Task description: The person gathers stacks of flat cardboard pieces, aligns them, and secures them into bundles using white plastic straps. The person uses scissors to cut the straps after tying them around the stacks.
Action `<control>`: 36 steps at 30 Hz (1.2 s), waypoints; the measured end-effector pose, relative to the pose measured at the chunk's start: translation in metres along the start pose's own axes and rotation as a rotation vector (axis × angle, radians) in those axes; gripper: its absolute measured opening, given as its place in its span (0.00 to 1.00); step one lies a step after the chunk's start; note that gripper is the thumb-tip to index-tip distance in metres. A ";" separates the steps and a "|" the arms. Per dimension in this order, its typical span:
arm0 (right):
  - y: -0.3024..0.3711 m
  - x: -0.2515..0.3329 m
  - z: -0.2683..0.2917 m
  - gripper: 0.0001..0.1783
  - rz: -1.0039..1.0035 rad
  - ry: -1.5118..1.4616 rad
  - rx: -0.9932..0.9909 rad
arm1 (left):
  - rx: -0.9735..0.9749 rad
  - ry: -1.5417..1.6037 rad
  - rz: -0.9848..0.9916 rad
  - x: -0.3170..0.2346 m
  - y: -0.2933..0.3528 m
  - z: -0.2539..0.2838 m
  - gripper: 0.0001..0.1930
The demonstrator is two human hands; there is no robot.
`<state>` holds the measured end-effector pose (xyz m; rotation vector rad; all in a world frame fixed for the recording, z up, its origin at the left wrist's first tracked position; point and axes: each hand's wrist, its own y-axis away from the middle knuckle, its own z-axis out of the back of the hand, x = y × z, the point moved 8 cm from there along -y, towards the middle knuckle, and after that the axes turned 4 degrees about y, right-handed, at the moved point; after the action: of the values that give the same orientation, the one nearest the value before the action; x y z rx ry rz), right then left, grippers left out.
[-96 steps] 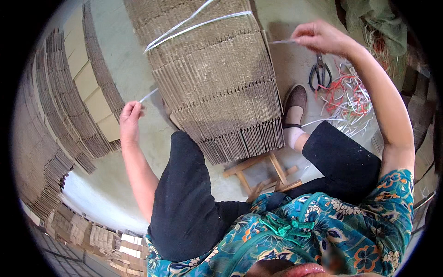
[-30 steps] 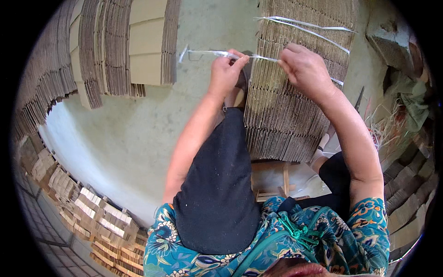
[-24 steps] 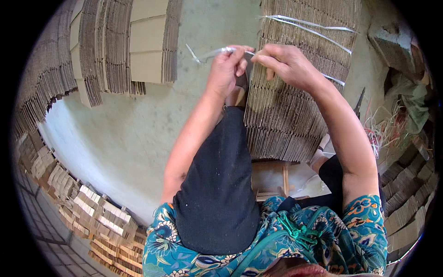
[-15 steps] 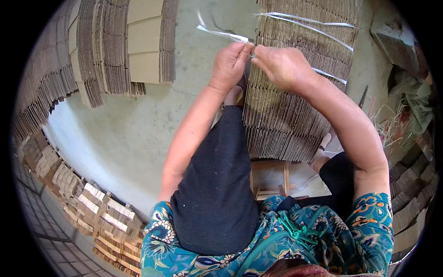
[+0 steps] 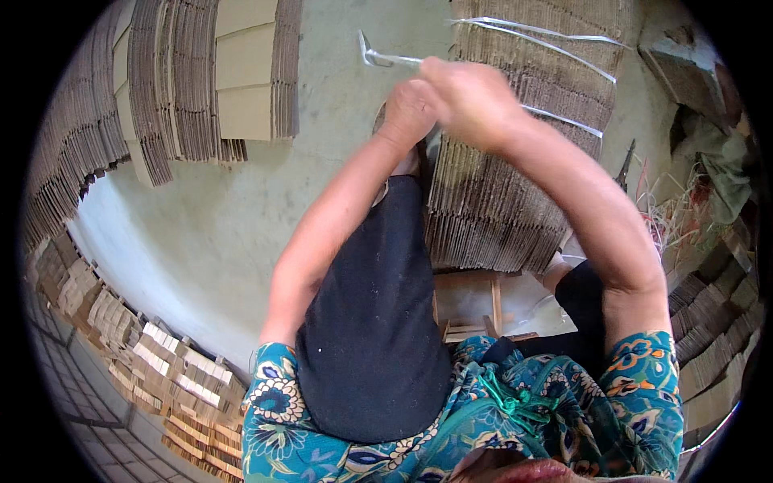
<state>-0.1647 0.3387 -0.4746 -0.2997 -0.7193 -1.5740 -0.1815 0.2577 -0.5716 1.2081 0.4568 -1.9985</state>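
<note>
A long stack of corrugated cardboard pieces [image 5: 499, 201] stands on edge between my legs, with white plastic strap [image 5: 555, 68] passing across it in several bands. Over the stack's left edge my two hands meet. My right hand [image 5: 475, 101], slightly blurred, is closed on the strap; its loose end [image 5: 389, 58] sticks out to the left past the fingers. My left hand [image 5: 412, 109] is closed just below and touches the right one. Its fingertips are hidden behind the right hand, so what they pinch cannot be made out.
More cardboard stacks [image 5: 245, 80] stand on the floor at the upper left, and others [image 5: 181, 362] lie at the lower left. A low wooden frame [image 5: 496, 302] is beneath me. On the right lie a dark pointed tool [image 5: 626, 165], strap scraps [image 5: 672, 213] and a green cloth [image 5: 725, 185].
My right hand has moved left and up, now overlapping my left hand. The loose strap end has shifted and now comes out by the right fingers. The left hand has dropped slightly.
</note>
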 end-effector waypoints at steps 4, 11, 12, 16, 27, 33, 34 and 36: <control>-0.006 -0.013 0.006 0.13 -0.006 -0.202 -0.144 | -0.034 0.067 0.036 0.001 -0.008 0.000 0.11; 0.051 -0.056 0.014 0.10 -0.117 -0.162 -0.425 | 0.009 0.108 0.044 0.000 -0.006 0.001 0.11; 0.049 -0.049 0.008 0.10 -0.100 -0.160 -0.392 | 0.005 0.113 0.044 0.001 -0.005 0.002 0.11; 0.031 -0.037 0.003 0.07 -0.026 -0.168 -0.380 | 0.000 0.243 0.053 -0.001 -0.005 0.002 0.12; 0.010 -0.038 -0.008 0.07 -0.068 -0.188 -0.249 | 0.097 0.610 0.192 -0.035 0.011 0.042 0.11; 0.008 -0.027 -0.008 0.09 0.136 -0.097 -0.157 | 0.006 0.186 -0.290 -0.079 -0.013 0.064 0.08; 0.009 -0.026 -0.006 0.10 0.184 -0.100 -0.159 | 0.007 0.192 -0.287 -0.080 -0.013 0.064 0.08; 0.008 -0.027 -0.007 0.11 0.191 -0.114 -0.132 | 0.008 0.204 -0.282 -0.081 -0.014 0.064 0.08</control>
<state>-0.1511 0.3557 -0.4935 -0.5441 -0.6554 -1.4326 -0.2080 0.2599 -0.4709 1.4246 0.7574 -2.1194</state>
